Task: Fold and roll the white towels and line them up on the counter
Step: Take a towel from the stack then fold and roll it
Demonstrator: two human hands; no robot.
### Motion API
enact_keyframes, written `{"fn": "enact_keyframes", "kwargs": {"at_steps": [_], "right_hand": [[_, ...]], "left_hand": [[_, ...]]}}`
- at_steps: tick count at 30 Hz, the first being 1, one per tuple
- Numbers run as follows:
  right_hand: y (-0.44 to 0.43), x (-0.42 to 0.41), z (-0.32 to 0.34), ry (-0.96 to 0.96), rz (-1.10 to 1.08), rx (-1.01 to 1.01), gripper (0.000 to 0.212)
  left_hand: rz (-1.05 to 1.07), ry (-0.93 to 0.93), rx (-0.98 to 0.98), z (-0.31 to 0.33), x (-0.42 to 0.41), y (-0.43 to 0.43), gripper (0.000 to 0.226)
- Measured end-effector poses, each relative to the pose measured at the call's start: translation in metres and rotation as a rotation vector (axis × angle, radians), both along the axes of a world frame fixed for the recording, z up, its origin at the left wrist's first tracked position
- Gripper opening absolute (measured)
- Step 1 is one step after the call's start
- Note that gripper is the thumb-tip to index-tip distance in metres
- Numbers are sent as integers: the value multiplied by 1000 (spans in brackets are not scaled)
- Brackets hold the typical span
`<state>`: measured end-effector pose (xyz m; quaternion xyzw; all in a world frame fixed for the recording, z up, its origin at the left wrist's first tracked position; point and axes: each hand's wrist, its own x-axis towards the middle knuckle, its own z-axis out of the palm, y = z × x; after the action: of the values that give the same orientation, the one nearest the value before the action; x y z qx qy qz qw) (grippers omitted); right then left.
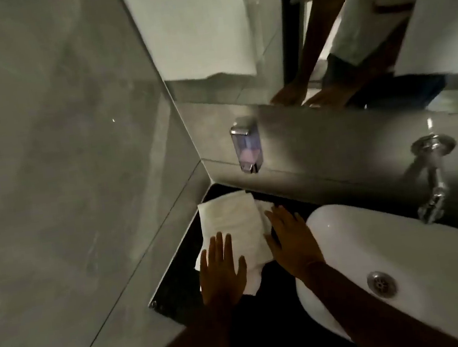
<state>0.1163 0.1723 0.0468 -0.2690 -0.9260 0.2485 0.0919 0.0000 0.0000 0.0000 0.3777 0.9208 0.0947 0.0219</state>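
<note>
Looking down at a bathroom corner: grey tiled wall (62,165) fills the 9 o'clock side, mirror (277,37) runs across 12 to 2 o'clock and reflects the person's arms and shirt.

White basin (419,251) sits at 4 o'clock, drain (381,283) near its middle. Black counter (181,268) is wedged between basin and wall.

White towel (234,227) lies flat on that counter, pushed into the corner, just left of the basin. Long axis runs roughly 11 to 5 o'clock; far short edge points at the corner under the soap dispenser (246,145), near end is ragged and points back toward the person. Looks folded into a long strip; layer count unclear.

Left hand (222,266) is flat, fingers spread wide, palm down on the towel's near end, so most of the towel extends from its fingertips toward 12 o'clock. Right hand (291,240) is also flat and spread, palm down at the towel's right edge, fingertips reaching the cloth, heel against the basin rim. The towel lies at its 9 to 10 o'clock. Neither hand grips anything.

Chrome tap (432,174) comes off the wall at 3 o'clock.
</note>
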Motion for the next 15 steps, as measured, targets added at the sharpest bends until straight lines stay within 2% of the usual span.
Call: {"fn": "enact_keyframes", "kwargs": {"at_steps": [3,8,11,15], "right_hand": [[-8,-38,-37,-41,-125,-341,62],[-16,-85,-96,-209,-401,-645,63],[-16,-101,-133,-261,-566,-755,65],[-19,-107,-145,-295,-675,-812,59]], "left_hand": [[-47,-62,-112,-39,-28,-9,71],[-248,-106,-106,-99,-56,-15,72],[-281,-194,-128,-113,-69,-4,76],[-251,-278,-127,-113,-71,5,86]]}}
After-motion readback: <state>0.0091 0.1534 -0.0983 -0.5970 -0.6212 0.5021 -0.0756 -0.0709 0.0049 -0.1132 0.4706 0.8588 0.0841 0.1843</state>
